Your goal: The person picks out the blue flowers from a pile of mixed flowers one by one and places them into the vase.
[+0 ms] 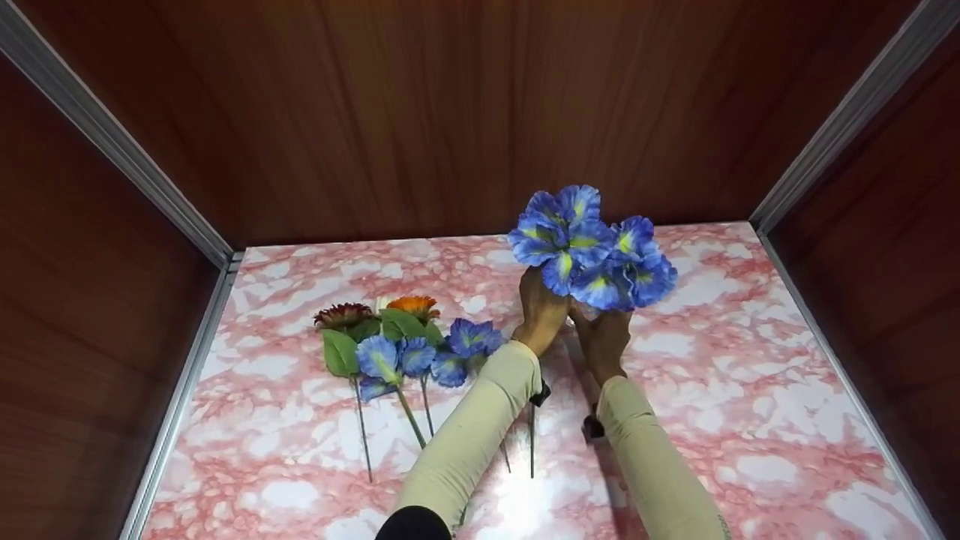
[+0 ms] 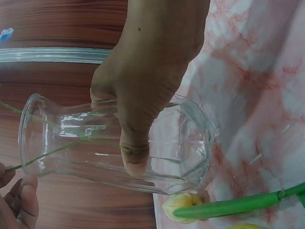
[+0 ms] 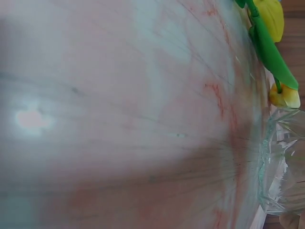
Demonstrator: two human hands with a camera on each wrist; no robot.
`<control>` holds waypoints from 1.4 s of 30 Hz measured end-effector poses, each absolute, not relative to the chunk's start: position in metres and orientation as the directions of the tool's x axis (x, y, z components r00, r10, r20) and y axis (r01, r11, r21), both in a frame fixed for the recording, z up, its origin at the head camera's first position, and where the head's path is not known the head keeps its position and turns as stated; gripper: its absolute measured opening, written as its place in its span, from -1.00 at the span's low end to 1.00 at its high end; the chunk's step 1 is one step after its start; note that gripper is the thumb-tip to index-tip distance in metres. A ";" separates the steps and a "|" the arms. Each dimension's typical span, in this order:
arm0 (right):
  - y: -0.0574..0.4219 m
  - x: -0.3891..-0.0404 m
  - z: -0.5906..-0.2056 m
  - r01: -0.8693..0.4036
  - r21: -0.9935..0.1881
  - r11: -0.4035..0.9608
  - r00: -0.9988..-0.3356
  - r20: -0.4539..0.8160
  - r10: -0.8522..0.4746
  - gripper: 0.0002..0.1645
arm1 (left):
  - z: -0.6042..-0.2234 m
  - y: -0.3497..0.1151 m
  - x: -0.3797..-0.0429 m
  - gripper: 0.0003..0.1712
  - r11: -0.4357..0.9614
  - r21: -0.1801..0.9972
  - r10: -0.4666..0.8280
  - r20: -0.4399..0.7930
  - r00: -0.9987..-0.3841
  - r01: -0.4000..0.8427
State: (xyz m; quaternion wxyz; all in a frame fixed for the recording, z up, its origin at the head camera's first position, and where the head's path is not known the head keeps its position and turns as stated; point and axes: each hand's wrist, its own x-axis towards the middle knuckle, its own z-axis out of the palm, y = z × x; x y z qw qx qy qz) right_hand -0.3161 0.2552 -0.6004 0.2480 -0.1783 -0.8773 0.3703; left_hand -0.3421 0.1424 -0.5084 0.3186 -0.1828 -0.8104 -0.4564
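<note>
My left hand [image 1: 543, 311] grips a clear glass vase [image 2: 167, 160] round its body, the thumb lying across the glass in the left wrist view. Thin green stems [image 2: 52, 151] run through the vase's mouth into it. At the rim, my right hand [image 1: 604, 341] pinches one of these stems. Above both hands in the head view are large blue artificial flowers [image 1: 559, 244] with yellow-green centres, and they hide the vase's top there. The vase's base [image 3: 269, 167] shows at the right edge of the right wrist view.
Left of my arms, more blue flowers [image 1: 379, 358], a dark red flower [image 1: 343, 315] and an orange flower [image 1: 414, 306] lie on the pink-and-white marbled table [image 1: 285, 450]. Yellow tulips [image 2: 183, 207] lie near the vase. Dark wood panels [image 1: 420, 120] enclose the back and sides.
</note>
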 end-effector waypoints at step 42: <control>0.254 -0.315 -0.599 0.179 -0.751 0.635 -0.839 0.221 0.498 -0.17 | -0.529 0.121 -0.344 -0.92 0.499 0.713 -0.022 0.579 -0.815 0.492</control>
